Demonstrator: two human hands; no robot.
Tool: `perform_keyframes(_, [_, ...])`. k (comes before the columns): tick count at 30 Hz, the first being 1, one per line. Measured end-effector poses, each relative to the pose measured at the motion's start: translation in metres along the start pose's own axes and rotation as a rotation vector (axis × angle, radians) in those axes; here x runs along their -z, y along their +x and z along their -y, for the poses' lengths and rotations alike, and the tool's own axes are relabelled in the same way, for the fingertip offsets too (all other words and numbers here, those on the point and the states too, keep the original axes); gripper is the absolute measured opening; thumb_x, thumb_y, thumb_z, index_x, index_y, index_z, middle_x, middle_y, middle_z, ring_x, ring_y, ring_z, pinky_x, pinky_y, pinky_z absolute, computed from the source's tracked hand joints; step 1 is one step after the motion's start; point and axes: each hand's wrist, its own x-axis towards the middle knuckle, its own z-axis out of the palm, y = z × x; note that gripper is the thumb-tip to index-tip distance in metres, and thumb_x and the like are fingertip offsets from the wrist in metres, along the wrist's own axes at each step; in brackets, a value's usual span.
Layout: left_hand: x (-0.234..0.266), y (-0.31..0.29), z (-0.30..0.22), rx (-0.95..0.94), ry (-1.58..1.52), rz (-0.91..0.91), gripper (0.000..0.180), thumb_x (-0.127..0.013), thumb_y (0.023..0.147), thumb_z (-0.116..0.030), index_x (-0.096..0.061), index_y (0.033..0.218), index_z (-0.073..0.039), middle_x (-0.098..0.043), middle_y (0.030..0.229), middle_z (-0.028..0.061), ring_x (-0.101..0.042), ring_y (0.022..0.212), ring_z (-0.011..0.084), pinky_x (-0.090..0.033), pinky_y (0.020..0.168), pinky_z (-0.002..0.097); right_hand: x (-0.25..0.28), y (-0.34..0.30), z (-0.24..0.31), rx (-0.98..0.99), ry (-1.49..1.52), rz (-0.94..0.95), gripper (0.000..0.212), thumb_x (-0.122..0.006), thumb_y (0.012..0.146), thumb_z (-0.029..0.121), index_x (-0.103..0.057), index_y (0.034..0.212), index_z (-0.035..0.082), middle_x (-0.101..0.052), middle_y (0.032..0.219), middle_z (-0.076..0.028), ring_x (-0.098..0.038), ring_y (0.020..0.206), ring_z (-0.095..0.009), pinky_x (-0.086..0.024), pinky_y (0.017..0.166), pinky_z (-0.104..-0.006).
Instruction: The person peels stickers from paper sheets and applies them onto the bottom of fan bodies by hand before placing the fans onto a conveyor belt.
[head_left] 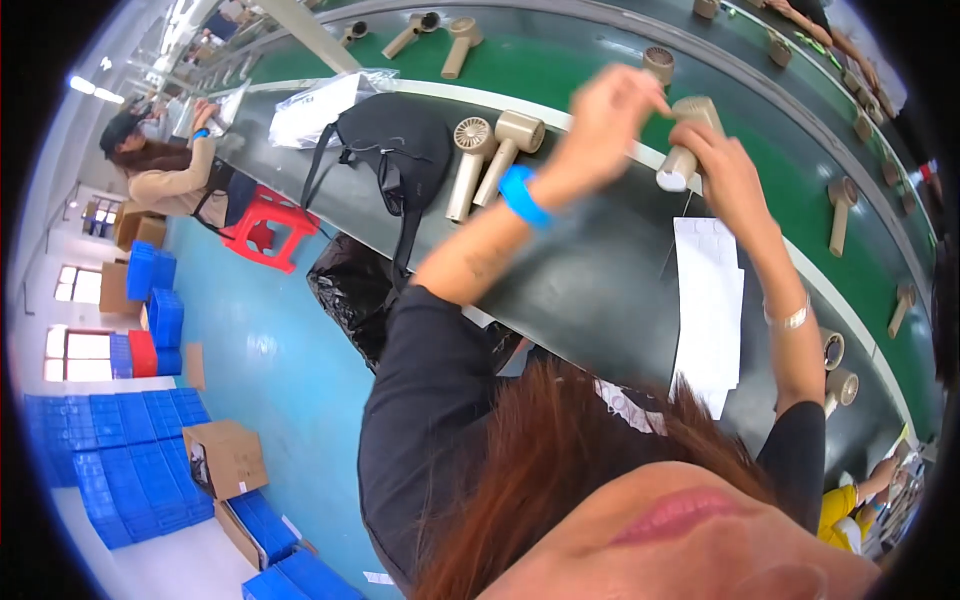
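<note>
Beige fan (698,112) grasped in right fingers (704,142); left fingers (640,92) near head, blurred, can't tell grip.

1. On our table (590,285), two fans (514,140) lie right of the backpack (405,140).
2. Paper sheets (706,310) lie farther right, nearer us than our held fan (697,112).
3. Beyond, more fans (462,45) rest on the conveyor (795,185).

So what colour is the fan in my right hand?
The fan is beige, best seen in the head view.
</note>
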Motion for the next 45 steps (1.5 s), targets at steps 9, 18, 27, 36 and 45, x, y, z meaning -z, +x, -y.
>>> perform_keyframes(9, [0.31,0.132,0.163,0.235,1.694,-0.053,0.039,-0.055,0.085,-0.033,-0.053,0.121,-0.019,-0.055,0.112,0.0291,-0.052,0.106,0.0472,-0.043,0.088,0.0536,-0.06,0.049,-0.124,-0.169,-0.682,0.315,0.031,-0.051,0.082,0.006,-0.053,0.113,0.011,-0.059,0.101,-0.01,-0.062,0.087,-0.029,-0.048,0.077,-0.0395])
perform_keyframes(18, [0.337,0.161,0.156,0.036,1.497,0.04,0.027,-0.047,0.086,-0.016,-0.054,0.113,-0.017,-0.061,0.1,0.0249,-0.058,0.093,0.0432,-0.047,0.081,0.0482,-0.139,0.145,-0.053,-0.452,-0.047,0.305,0.053,-0.057,0.082,0.057,-0.053,0.12,0.02,-0.062,0.106,-0.017,-0.062,0.093,-0.035,-0.049,0.08,-0.0411])
perform_keyframes(27, [0.214,0.09,-0.011,-0.497,0.911,-0.576,0.031,-0.073,0.081,-0.026,-0.063,0.099,-0.003,-0.066,0.092,0.0122,-0.062,0.067,0.0172,-0.05,0.057,0.0253,-0.105,0.023,0.068,-0.265,0.394,0.435,0.054,-0.066,0.078,0.05,-0.057,0.114,0.011,-0.059,0.097,-0.02,-0.058,0.092,-0.038,-0.047,0.08,-0.0441])
perform_keyframes(36, [0.079,-0.009,-0.049,0.018,-0.119,-0.046,0.032,-0.044,0.094,-0.027,-0.055,0.102,0.002,-0.056,0.067,0.0112,-0.058,0.059,0.0231,-0.05,0.056,0.0332,-0.083,-0.052,0.106,-0.325,0.484,0.201,0.058,-0.065,0.083,0.036,-0.044,0.129,0.008,-0.055,0.104,-0.024,-0.058,0.094,-0.038,-0.047,0.083,-0.0446])
perform_keyframes(45, [-0.044,-0.122,0.058,0.886,-0.196,0.499,0.023,-0.054,0.091,-0.022,-0.059,0.098,-0.001,-0.056,0.063,0.007,-0.056,0.047,0.0152,-0.047,0.043,0.0265,-0.003,-0.257,0.07,-0.894,0.111,-0.166,0.044,-0.065,0.083,0.011,-0.05,0.124,0.004,-0.055,0.101,-0.011,-0.056,0.083,-0.017,-0.048,0.07,-0.027])
